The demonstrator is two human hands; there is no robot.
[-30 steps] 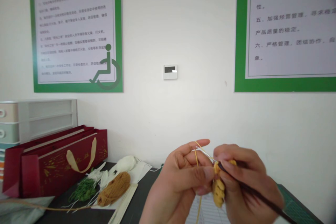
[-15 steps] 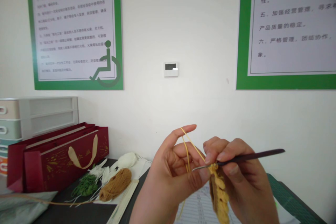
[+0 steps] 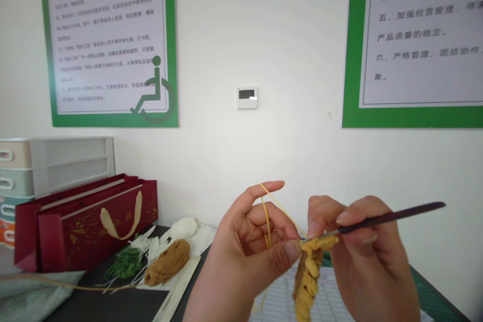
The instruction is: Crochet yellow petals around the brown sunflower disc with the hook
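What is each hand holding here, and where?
Right hand: the dark crochet hook, by its handle. Left hand: yellow yarn over its fingers, thumb beside the crocheted strip.

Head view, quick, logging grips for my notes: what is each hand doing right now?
Left hand: partly closed, holding yellow yarn.
Right hand: closed, holding a crochet hook.

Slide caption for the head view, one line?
Right hand holds a crochet hook at yellow crochet; left hand holds yarn.
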